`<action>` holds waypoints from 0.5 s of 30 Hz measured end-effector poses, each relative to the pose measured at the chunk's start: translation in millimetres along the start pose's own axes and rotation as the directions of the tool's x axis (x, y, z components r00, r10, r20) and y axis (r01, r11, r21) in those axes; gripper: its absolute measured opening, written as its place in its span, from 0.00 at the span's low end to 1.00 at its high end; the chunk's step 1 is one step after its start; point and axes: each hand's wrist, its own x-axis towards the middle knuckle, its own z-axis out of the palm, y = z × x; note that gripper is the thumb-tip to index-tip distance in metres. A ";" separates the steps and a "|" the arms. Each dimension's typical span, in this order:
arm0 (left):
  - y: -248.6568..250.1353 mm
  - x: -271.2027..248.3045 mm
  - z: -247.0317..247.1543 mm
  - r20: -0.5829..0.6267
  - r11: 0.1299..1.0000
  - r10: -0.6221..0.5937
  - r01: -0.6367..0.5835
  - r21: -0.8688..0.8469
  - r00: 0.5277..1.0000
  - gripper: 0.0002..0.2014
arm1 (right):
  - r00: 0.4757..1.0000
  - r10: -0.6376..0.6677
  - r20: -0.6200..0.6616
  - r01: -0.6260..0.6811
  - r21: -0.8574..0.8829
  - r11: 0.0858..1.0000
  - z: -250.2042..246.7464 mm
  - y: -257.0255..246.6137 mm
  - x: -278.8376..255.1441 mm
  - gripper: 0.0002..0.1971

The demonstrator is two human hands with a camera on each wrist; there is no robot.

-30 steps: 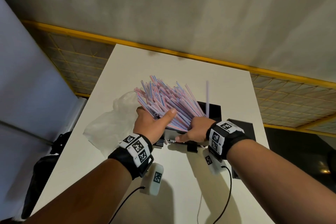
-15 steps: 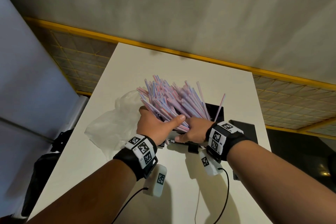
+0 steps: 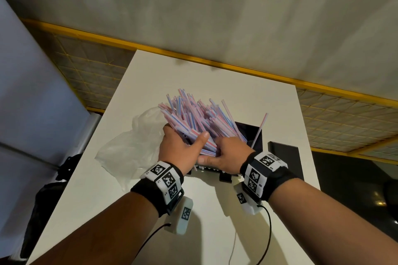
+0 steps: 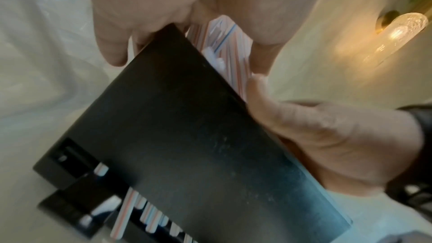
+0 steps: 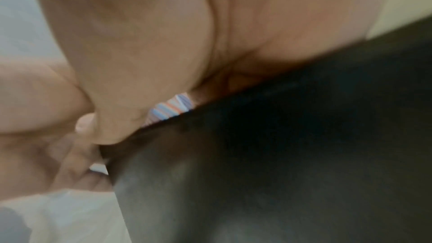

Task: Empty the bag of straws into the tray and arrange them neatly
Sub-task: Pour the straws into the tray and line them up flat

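Observation:
A thick bundle of pink-and-blue striped straws (image 3: 193, 118) fans up and away over the black tray (image 3: 252, 135). My left hand (image 3: 183, 146) grips the bundle's near left side, thumb laid across the top. My right hand (image 3: 224, 155) grips its near right end, thumb pointing left. One loose straw (image 3: 259, 131) leans on the tray's right wall. In the left wrist view the tray wall (image 4: 198, 136) hides most of the straws (image 4: 224, 43); several ends (image 4: 145, 210) show in a slot. The right wrist view shows palm, tray (image 5: 280, 154) and a patch of straws (image 5: 170, 108).
The empty clear plastic bag (image 3: 133, 148) lies crumpled left of the tray on the white table (image 3: 215, 75). A flat black panel (image 3: 284, 159) lies right of the tray. Wrist-camera cables trail over the near table. The table's right edge is close to the panel.
The bundle has been gathered tighter and swung a little to the right. My hands have closed in together. The loose straw that stood upright now leans to the right.

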 end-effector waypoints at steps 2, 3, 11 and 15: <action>-3.1 -0.5 0.3 0.011 0.999 -0.007 0.007 0.033 1.000 0.33 | 1.000 -0.021 -0.010 0.021 -0.033 0.999 -9.2 -0.4 -9.0 0.33; -4.3 -0.3 0.1 0.015 0.999 -0.011 0.011 0.043 1.000 0.33 | 0.999 -0.033 -0.034 0.032 -0.032 0.999 -15.0 1.9 -14.2 0.30; -2.8 -2.8 0.5 0.039 0.997 -0.018 0.016 0.070 0.999 0.32 | 0.910 0.286 -0.301 -0.305 -0.019 0.952 -71.1 58.7 -25.8 0.22; -2.7 -3.4 -0.2 0.042 0.998 -0.017 0.014 0.065 0.999 0.32 | 0.923 0.288 -0.257 -0.308 -0.041 0.951 -70.1 67.6 -18.0 0.21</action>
